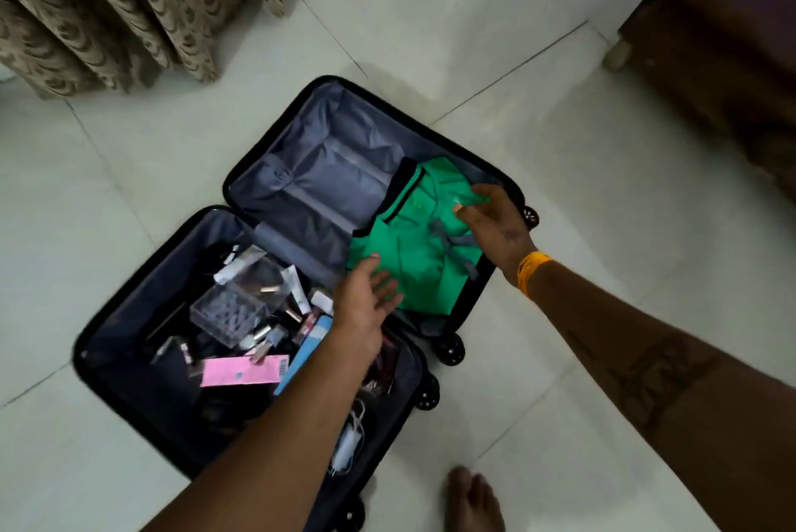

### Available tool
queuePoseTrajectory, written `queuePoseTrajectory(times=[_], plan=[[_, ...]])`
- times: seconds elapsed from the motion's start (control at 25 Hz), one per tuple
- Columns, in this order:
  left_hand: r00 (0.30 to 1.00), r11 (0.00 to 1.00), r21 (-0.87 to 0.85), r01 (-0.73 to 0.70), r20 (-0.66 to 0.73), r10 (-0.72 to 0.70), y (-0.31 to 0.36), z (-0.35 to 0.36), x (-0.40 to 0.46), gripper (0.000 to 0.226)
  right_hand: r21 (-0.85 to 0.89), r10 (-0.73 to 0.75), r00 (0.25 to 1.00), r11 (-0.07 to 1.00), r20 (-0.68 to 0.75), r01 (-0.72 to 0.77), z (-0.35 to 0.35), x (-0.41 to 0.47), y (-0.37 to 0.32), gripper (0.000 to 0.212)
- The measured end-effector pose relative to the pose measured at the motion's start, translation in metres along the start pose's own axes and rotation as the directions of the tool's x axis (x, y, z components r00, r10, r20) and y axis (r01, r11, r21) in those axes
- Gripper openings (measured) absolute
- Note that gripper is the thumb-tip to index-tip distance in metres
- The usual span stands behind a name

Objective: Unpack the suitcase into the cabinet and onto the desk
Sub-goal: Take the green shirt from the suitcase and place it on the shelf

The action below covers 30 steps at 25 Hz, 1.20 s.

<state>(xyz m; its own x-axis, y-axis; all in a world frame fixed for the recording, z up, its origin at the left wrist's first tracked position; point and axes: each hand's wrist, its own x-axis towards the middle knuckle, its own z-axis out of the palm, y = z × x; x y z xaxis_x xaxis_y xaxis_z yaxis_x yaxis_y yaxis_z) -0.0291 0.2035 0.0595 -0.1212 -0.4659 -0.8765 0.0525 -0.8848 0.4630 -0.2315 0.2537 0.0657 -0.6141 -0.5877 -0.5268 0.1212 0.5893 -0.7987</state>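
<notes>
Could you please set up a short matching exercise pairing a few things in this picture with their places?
Things:
1. green shirt
2. pink box
3. yellow wristband
4. curtain

Places:
A. upper left, hanging to the floor
B. suitcase half with the toiletries
C. right wrist
D. suitcase half with the grey lining, under both hands

Pairs: 1-D, 2-B, 3-C, 4-A

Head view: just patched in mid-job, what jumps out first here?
The bright green shirt folded in the far half of the open black suitcase on the pale tiled floor, with the left hand and right hand open on its near and far edges. The near half holds a jumble of toiletries, with a pink box and a clear plastic case on top.
</notes>
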Motion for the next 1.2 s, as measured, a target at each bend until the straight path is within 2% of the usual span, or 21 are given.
queuePoseTrajectory(times=[0.08,0.16,0.28,0.36,0.44,0.52,0.6,0.72,0.8,0.84,0.96,1.0,1.04,1.08,1.2], plan=[[0.997,0.997,-0.010,0.078,-0.002,-0.078,-0.030,0.010,0.033,0.016,-0.113,0.002,1.000,0.994,-0.001,-0.002,0.005,0.036,0.025,0.040],[0.996,0.995,0.058,0.078,-0.047,-0.076,-0.053,0.020,0.062,0.027,-0.318,-0.045,0.998,0.947,0.032,0.053,0.007,0.070,0.041,0.048],[0.990,0.998,0.053,0.028,-0.141,-0.021,-0.070,0.039,0.095,0.031,-0.671,-0.198,0.972,0.705,0.124,0.229,-0.001,0.118,0.058,0.060],[0.978,1.000,0.013,-0.019,-0.206,0.021,-0.075,0.050,0.111,0.039,-0.800,-0.230,0.957,0.532,0.178,0.277,-0.006,0.140,0.061,0.065],[0.964,0.999,-0.016,-0.045,-0.263,0.039,-0.077,0.059,0.119,0.043,-0.861,-0.201,0.959,0.430,0.201,0.271,-0.006,0.157,0.061,0.066],[0.954,0.998,-0.031,-0.054,-0.297,0.042,-0.081,0.061,0.124,0.043,-0.854,-0.154,0.966,0.455,0.205,0.254,-0.002,0.169,0.059,0.067],[0.951,0.995,-0.078,-0.057,-0.308,0.031,-0.084,0.058,0.128,0.041,-0.803,-0.094,0.980,0.563,0.174,0.197,0.000,0.174,0.054,0.072],[0.970,0.988,-0.154,-0.030,-0.242,-0.008,-0.081,0.054,0.132,0.036,-0.745,-0.048,0.985,0.649,0.164,0.155,0.000,0.179,0.054,0.072],[0.976,0.989,-0.141,-0.034,-0.217,0.002,-0.081,0.051,0.134,0.036,-0.707,-0.018,0.980,0.690,0.200,0.157,-0.002,0.176,0.055,0.068],[0.973,0.990,-0.116,-0.076,-0.226,0.048,-0.081,0.051,0.132,0.035,-0.723,-0.023,0.975,0.668,0.219,0.178,-0.004,0.171,0.054,0.066],[0.946,0.963,-0.108,-0.249,-0.239,0.218,-0.078,0.052,0.134,0.032,-0.843,-0.176,0.946,0.431,0.273,0.323,-0.008,0.159,0.054,0.064],[0.943,0.953,-0.124,-0.276,-0.225,0.244,-0.078,0.053,0.134,0.038,-0.839,-0.207,0.929,0.401,0.307,0.366,-0.008,0.157,0.057,0.069],[0.949,0.951,-0.144,-0.275,-0.202,0.243,-0.077,0.054,0.135,0.049,-0.812,-0.197,0.922,0.438,0.332,0.386,-0.008,0.157,0.061,0.077],[0.956,0.952,-0.161,-0.262,-0.176,0.233,-0.079,0.055,0.135,0.060,-0.762,-0.169,0.925,0.526,0.340,0.377,-0.009,0.157,0.064,0.081],[0.960,0.957,-0.123,-0.264,-0.127,0.248,-0.083,0.053,0.136,0.075,-0.645,-0.099,0.928,0.692,0.360,0.324,-0.013,0.159,0.066,0.069]])
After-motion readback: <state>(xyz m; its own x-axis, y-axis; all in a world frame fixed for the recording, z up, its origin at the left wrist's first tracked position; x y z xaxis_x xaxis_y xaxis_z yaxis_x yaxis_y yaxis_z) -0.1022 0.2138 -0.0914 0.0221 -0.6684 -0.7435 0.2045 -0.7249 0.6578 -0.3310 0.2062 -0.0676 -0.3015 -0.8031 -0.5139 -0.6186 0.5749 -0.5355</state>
